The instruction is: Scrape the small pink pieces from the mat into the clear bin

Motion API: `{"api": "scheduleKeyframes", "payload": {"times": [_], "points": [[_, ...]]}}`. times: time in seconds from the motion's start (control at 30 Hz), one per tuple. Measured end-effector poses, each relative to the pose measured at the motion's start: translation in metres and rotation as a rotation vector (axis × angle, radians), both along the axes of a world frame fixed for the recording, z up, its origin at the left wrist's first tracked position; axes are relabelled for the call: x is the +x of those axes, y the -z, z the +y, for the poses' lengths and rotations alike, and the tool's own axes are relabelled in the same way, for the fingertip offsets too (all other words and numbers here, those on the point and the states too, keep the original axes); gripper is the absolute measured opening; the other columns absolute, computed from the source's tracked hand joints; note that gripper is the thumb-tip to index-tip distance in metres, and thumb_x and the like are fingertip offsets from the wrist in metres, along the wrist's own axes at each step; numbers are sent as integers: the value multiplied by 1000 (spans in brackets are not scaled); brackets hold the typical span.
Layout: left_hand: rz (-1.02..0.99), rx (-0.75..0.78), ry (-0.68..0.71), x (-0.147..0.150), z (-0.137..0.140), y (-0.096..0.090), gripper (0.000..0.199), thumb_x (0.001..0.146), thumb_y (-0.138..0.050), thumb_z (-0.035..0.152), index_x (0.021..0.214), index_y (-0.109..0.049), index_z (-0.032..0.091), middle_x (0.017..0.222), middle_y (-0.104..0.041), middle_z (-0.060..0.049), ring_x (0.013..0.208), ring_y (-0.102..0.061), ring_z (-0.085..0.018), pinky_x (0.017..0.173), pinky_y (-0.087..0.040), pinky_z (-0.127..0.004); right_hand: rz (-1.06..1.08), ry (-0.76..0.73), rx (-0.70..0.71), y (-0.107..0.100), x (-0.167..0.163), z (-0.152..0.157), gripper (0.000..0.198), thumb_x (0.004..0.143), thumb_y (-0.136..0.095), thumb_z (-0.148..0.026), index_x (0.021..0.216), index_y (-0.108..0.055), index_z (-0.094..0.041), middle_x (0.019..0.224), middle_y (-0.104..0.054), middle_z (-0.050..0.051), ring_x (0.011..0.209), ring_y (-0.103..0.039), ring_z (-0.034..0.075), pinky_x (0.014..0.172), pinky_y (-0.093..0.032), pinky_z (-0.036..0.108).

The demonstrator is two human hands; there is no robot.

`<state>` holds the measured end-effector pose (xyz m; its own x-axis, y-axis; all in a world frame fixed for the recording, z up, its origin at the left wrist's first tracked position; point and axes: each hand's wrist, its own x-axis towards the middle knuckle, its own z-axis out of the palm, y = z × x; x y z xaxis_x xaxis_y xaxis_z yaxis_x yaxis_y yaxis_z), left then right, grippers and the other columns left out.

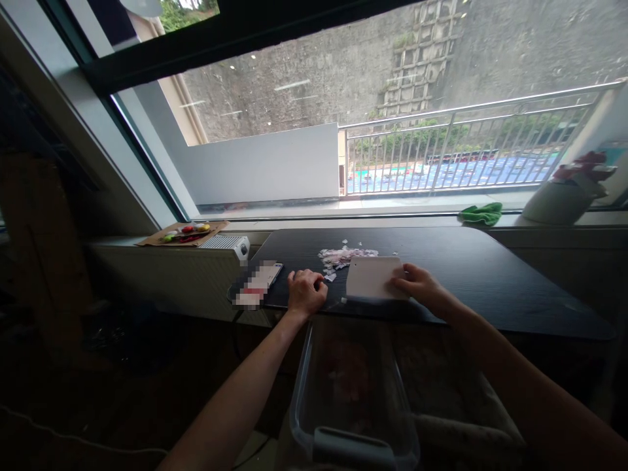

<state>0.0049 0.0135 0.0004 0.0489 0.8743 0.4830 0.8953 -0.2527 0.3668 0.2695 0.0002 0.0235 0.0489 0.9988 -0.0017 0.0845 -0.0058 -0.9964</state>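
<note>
My right hand [417, 281] grips the right edge of a flat white card [373, 277] with rounded corners and a small dark spot near its upper left corner. The card is tilted above the near part of a dark table [466, 271]. Just beyond and left of it lies a loose pile of small whitish-pink scraps [343, 256], like torn paper. My left hand [307, 292] rests at the table's near edge with its fingers curled in; whatever may be inside them is hidden. A few stray scraps lie between the hands.
Below the table's near edge stands a clear plastic box [299, 399], its inside dim. A phone-like object [258, 284], partly pixelated, lies at the left corner. Left is a radiator [161, 275] with cardboard on top. A green cloth [481, 214] sits on the windowsill.
</note>
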Motion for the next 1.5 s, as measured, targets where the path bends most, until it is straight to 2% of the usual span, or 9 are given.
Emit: {"api": "scheduleKeyframes", "payload": {"times": [0.17, 0.33, 0.43, 0.6, 0.77, 0.9, 1.17, 1.33, 1.5], "points": [[-1, 2, 3, 0, 0, 0, 17, 75, -53, 20, 82, -69, 22, 89, -70, -4, 93, -60, -22, 105, -28, -45, -145, 197, -4, 7, 27, -32, 23, 66, -71, -29, 87, -63, -22, 75, -74, 3, 66, -69, 21, 58, -56, 30], [-7, 4, 4, 0, -1, -1, 17, 74, -53, 19, 81, -69, 22, 89, -69, -4, 94, -60, -23, 105, -28, -46, -103, 127, -69, 12, 21, -56, 24, 66, -69, -29, 88, -62, -22, 77, -74, 4, 68, -70, 22, 57, -56, 30], [-9, -2, 1, 0, -1, -2, 17, 74, -53, 19, 81, -69, 22, 89, -69, -4, 94, -60, -23, 105, -28, -46, -77, 71, -29, 13, 5, -51, 27, 67, -69, -30, 91, -61, -21, 79, -74, 4, 69, -70, 22, 57, -56, 29], [-3, -7, 2, 0, -1, -2, 18, 74, -53, 19, 82, -69, 22, 89, -69, -4, 95, -60, -23, 105, -28, -46, -114, 119, 68, 13, -8, -18, 22, 69, -67, -26, 89, -61, -20, 78, -73, 3, 69, -69, 19, 60, -56, 27], [4, -19, -4, 1, -2, -4, 18, 74, -53, 19, 81, -70, 22, 89, -69, -5, 95, -59, -23, 104, -29, -45, -47, 35, -49, 12, -8, 2, 20, 67, -70, -17, 84, -61, -20, 73, -73, 1, 64, -68, 17, 59, -56, 25], [6, -11, -5, 1, -2, -3, 17, 74, -53, 19, 81, -69, 22, 88, -69, -4, 93, -60, -23, 104, -29, -45, 26, -41, -110, 5, -10, -1, 21, 64, -72, -13, 81, -62, -19, 72, -73, 1, 62, -67, 15, 58, -56, 24], [9, -2, -7, 0, -1, -3, 17, 74, -53, 20, 80, -69, 22, 88, -69, -4, 93, -60, -22, 105, -29, -45, 33, -21, -168, -8, -18, -12, 22, 60, -74, -8, 76, -63, -18, 67, -72, 0, 60, -67, 15, 56, -56, 23], [0, -2, 2, 0, -1, -2, 17, 74, -53, 20, 81, -69, 23, 89, -70, -4, 94, -60, -22, 106, -27, -46, 46, -45, -150, -6, -15, -17, 22, 59, -76, -11, 76, -65, -18, 69, -73, 2, 62, -68, 18, 57, -57, 26], [-3, -13, 1, 0, -2, -3, 17, 75, -53, 20, 81, -68, 23, 89, -70, -4, 94, -59, -23, 106, -27, -46, 16, -30, -87, 2, 0, -14, 19, 64, -73, -18, 82, -65, -19, 77, -75, 4, 67, -70, 20, 62, -58, 30]]}}
